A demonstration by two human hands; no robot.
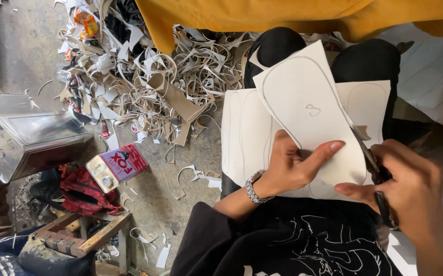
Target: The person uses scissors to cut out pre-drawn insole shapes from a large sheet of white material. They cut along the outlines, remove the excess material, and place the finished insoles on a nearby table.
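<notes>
While left hand [290, 166] pinches the paper sole pattern [308, 110], right hand [410, 186] closes around scissors [372, 163].

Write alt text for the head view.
A left hand holds a white sheet with a pencilled sole outline while the right hand cuts along it with scissors. A heap of offcuts covers the floor.

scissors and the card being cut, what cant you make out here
- Scissors, head view: the handles are hidden inside the right hand, and the blades are thin and blurred.
- White card: its lower end is covered by the left hand, so the traced outline cannot be followed there.
- Sheets on the lap: mostly overlapped by the card; their number is unclear.
</notes>
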